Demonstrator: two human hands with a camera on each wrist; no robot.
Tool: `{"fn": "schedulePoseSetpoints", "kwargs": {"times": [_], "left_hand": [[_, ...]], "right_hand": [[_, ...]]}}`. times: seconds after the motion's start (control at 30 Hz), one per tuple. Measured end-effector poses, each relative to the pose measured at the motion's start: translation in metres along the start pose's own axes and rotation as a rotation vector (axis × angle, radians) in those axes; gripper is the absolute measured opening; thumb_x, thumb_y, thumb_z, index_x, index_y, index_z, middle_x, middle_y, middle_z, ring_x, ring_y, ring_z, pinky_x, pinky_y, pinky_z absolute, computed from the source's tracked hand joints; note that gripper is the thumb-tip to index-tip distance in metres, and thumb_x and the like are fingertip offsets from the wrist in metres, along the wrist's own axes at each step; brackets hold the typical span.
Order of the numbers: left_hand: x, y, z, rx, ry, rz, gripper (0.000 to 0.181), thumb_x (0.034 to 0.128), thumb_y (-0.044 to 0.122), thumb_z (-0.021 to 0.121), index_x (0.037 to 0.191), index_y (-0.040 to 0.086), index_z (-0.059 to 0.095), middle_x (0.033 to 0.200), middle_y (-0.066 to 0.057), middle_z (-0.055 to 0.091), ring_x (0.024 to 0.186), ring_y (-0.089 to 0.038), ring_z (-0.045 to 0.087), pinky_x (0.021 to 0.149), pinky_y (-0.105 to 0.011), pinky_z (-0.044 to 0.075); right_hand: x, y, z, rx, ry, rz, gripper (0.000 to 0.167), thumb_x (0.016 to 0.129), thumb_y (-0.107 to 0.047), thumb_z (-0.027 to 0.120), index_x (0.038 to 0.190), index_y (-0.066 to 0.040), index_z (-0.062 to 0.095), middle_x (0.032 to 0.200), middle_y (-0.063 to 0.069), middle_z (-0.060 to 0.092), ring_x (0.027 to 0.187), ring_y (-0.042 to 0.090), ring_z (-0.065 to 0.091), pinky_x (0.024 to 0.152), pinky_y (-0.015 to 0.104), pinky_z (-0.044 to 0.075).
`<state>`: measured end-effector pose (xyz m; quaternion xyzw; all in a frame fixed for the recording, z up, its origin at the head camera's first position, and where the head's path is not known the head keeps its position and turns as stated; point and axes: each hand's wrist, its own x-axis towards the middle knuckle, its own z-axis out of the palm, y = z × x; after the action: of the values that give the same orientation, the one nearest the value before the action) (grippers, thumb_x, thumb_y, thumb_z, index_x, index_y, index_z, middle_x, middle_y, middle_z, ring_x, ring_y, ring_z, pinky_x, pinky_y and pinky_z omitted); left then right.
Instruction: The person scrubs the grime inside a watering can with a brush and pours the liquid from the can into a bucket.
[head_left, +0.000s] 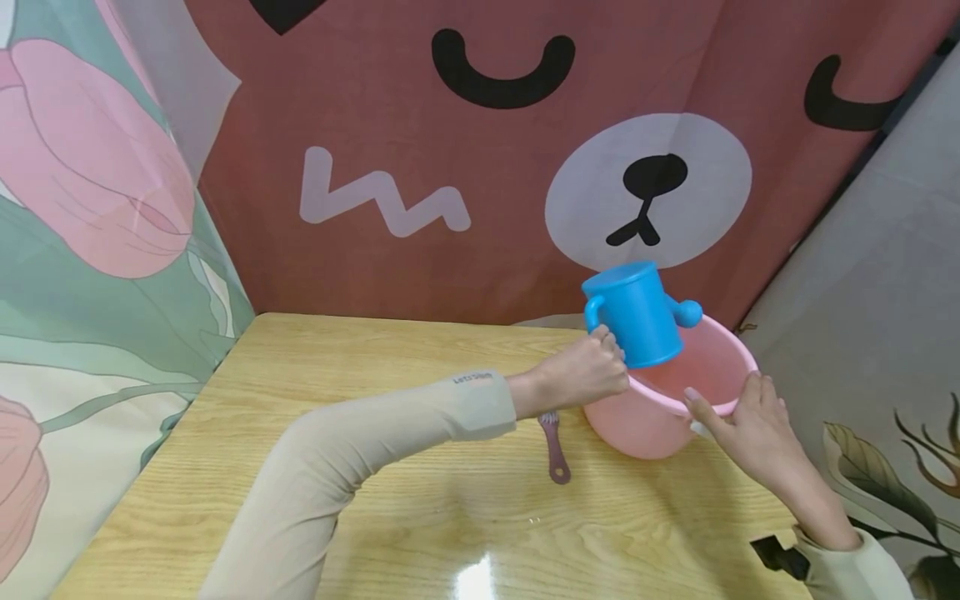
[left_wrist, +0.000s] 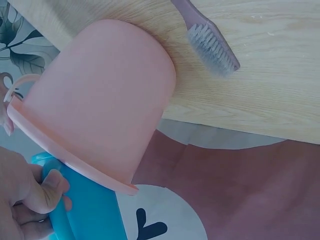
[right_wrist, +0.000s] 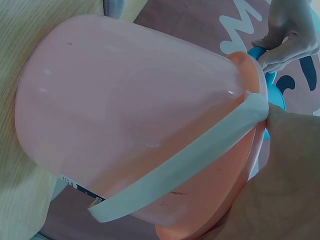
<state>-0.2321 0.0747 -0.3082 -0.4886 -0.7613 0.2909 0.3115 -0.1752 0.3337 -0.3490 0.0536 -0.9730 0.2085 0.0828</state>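
Note:
My left hand [head_left: 581, 375] grips the handle of a blue toy watering can [head_left: 645, 321], which hangs over the near left rim of a pink bucket [head_left: 630, 425]. The can's round-ended spout points right, above the bucket's mouth. In the left wrist view, the thumb and fingers curl round the blue handle [left_wrist: 59, 220]. My right hand [head_left: 765, 442] holds the bucket's rim at the near right side, with the thumb by the rim's front edge. The bucket stands on the table; its pale carrying handle [right_wrist: 180, 165] hangs down its side in the right wrist view. The bucket's floor is hidden.
A brush with a mauve handle [head_left: 555, 454] lies on the wooden table [head_left: 420, 500], just left of the bucket. Behind the table hangs a brown bear-face curtain [head_left: 510, 183]. Patterned cloths are at the left and right sides.

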Motion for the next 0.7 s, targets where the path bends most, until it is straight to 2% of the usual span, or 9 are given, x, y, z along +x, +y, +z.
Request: {"fn": "schedulePoseSetpoints", "kwargs": {"times": [0.23, 0.5, 0.7], "left_hand": [[0.0015, 0.0016, -0.0006, 0.0, 0.015, 0.0, 0.02, 0.1022, 0.025, 0.056, 0.103, 0.023, 0.076, 0.087, 0.005, 0.071, 0.075, -0.012, 0.056, 0.073, -0.025, 0.041], [0.0016, 0.0031, -0.0018, 0.012, -0.005, 0.006, 0.023, 0.1035, 0.023, 0.053, 0.102, 0.023, 0.076, 0.083, 0.006, 0.07, 0.071, -0.012, 0.053, 0.071, -0.025, 0.04], [0.0024, 0.003, -0.0038, -0.008, -0.011, 0.022, 0.027, 0.105, 0.021, 0.049, 0.1, 0.025, 0.076, 0.083, 0.006, 0.07, 0.071, -0.012, 0.051, 0.071, -0.026, 0.039]], "right_hand": [[0.0002, 0.0001, -0.0012, -0.003, 0.009, -0.004, 0.101, 0.101, -0.049, 0.049, 0.138, 0.031, -0.001, 0.135, 0.056, 0.012, 0.12, 0.071, 0.019, 0.104, 0.077, 0.007], [0.0016, -0.0005, -0.0012, -0.002, 0.006, -0.014, 0.101, 0.1, -0.05, 0.05, 0.139, 0.03, 0.0, 0.136, 0.057, 0.012, 0.123, 0.071, 0.017, 0.106, 0.075, 0.003], [0.0018, 0.0001, -0.0003, 0.001, -0.001, -0.005, 0.1, 0.101, -0.05, 0.049, 0.138, 0.03, 0.002, 0.135, 0.056, 0.013, 0.121, 0.071, 0.02, 0.102, 0.078, 0.009]]}}
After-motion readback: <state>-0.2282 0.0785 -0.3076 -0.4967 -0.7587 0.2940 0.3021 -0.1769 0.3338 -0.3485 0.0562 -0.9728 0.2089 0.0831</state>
